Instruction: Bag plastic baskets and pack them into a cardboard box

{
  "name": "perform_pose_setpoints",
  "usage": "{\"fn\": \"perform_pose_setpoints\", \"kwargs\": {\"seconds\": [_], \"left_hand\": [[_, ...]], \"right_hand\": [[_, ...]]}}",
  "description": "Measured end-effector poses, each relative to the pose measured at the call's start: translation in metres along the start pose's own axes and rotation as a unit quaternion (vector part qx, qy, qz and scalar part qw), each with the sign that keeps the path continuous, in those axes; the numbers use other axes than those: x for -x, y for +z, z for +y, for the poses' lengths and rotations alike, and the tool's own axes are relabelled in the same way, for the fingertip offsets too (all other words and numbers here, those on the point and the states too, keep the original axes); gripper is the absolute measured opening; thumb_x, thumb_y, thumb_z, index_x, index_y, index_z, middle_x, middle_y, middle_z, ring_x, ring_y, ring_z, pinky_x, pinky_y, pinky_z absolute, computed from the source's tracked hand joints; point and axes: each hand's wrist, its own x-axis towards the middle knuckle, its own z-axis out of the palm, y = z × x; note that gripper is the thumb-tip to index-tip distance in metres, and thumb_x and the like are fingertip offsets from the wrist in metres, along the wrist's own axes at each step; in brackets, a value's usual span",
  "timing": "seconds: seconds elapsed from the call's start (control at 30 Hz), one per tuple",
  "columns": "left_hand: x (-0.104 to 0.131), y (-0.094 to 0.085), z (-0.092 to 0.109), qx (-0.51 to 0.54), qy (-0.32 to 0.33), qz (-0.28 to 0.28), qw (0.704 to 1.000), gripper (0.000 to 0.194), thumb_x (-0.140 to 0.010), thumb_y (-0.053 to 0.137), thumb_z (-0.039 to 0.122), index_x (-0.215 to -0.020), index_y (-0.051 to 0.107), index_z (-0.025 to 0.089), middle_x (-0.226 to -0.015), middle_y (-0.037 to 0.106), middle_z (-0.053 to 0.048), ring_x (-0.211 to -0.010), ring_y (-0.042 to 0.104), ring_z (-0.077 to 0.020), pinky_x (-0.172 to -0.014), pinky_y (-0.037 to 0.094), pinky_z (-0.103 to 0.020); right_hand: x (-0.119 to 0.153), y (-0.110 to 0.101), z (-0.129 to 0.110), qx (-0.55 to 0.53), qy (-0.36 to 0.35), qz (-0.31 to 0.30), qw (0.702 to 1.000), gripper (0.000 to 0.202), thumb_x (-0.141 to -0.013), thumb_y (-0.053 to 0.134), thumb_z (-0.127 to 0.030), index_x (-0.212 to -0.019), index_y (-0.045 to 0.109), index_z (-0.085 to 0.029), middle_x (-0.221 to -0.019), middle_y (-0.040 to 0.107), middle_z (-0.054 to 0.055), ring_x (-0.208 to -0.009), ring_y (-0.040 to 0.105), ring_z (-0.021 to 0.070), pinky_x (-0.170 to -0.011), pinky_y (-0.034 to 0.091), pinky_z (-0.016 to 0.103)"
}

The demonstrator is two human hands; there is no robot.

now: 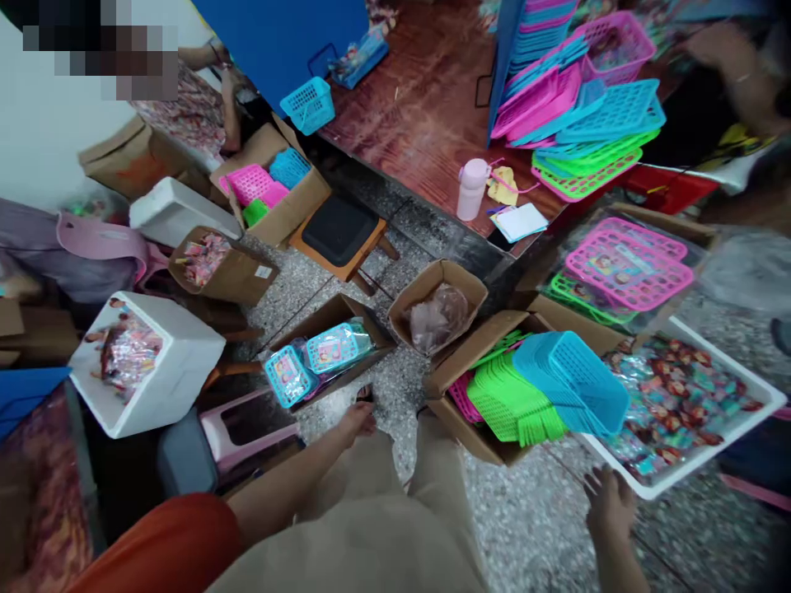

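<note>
My left hand rests at my knee with nothing visible in it, its fingers loosely extended. Just ahead of it, a cardboard box holds wrapped blue baskets with picture cards. Low on the right, my right hand is open, fingers spread, beside the near edge of a white foam tray. Several small bagged dolls with reddish-brown hair fill that tray. Nested blue baskets and green baskets lean out of a carton between my knees and the tray.
An open carton with clear plastic bags stands ahead, near a wooden stool. To the left are a foam box and a brown carton. A table carries a pink bottle and stacked baskets. Another person sits far left.
</note>
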Motion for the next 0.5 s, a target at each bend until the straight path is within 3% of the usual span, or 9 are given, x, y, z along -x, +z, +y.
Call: {"fn": "perform_pose_setpoints", "kwargs": {"seconds": [0.1,0.2,0.3,0.37,0.43,0.5], "left_hand": [[-0.006,-0.019,-0.001,0.001,0.004,-0.014,1.0,0.03,-0.086,0.06,0.04,-0.104,0.055,0.016,-0.066,0.06,0.0,-0.056,0.058,-0.0154,-0.059,0.045,-0.026],[-0.008,-0.052,-0.006,0.01,0.009,-0.019,1.0,0.031,-0.084,0.062,0.042,-0.102,0.056,0.017,-0.066,0.062,0.0,-0.058,0.06,-0.0154,-0.06,0.046,-0.026],[-0.01,-0.096,-0.012,0.023,0.008,-0.005,1.0,0.033,-0.079,0.066,0.044,-0.097,0.056,0.019,-0.065,0.061,0.0,-0.056,0.06,-0.0148,-0.058,0.046,-0.025],[-0.012,-0.129,-0.019,0.027,0.011,0.011,0.999,0.032,-0.076,0.068,0.046,-0.09,0.054,0.02,-0.061,0.059,0.001,-0.052,0.059,-0.0146,-0.055,0.044,-0.024],[-0.016,-0.164,-0.028,0.021,0.018,0.029,0.999,0.036,-0.072,0.071,0.051,-0.078,0.05,0.022,-0.053,0.054,0.002,-0.046,0.057,-0.0155,-0.049,0.041,-0.025],[-0.021,-0.203,-0.038,0.012,0.023,0.074,0.997,0.044,-0.067,0.075,0.055,-0.072,0.045,0.023,-0.046,0.046,0.004,-0.042,0.055,-0.0174,-0.046,0.039,-0.025]], "right_hand": [[0.035,0.008,0.033,-0.03,-0.033,0.055,0.997,0.061,-0.047,0.071,-0.045,-0.101,0.054,-0.025,-0.085,0.058,0.001,-0.074,0.064,0.0207,-0.071,0.055,0.037],[0.088,0.037,0.056,-0.03,-0.067,0.057,0.996,0.06,-0.051,0.071,-0.044,-0.105,0.056,-0.023,-0.085,0.06,0.002,-0.075,0.064,0.0207,-0.074,0.056,0.037],[0.15,0.088,0.068,0.004,-0.101,-0.022,0.995,0.061,-0.055,0.07,-0.048,-0.108,0.061,-0.019,-0.094,0.065,0.007,-0.084,0.066,0.0247,-0.078,0.056,0.038],[0.19,0.131,0.075,0.03,-0.105,-0.11,0.988,0.058,-0.055,0.07,-0.05,-0.101,0.066,-0.016,-0.093,0.068,0.009,-0.083,0.066,0.026,-0.075,0.056,0.036],[0.226,0.175,0.083,0.058,-0.092,-0.211,0.971,0.05,-0.051,0.069,-0.053,-0.085,0.069,-0.016,-0.078,0.069,0.007,-0.068,0.065,0.0244,-0.064,0.055,0.035],[0.256,0.216,0.093,0.092,-0.099,-0.268,0.954,0.045,-0.046,0.069,-0.056,-0.068,0.069,-0.017,-0.057,0.062,0.003,-0.048,0.056,0.0205,-0.048,0.05,0.034]]}}
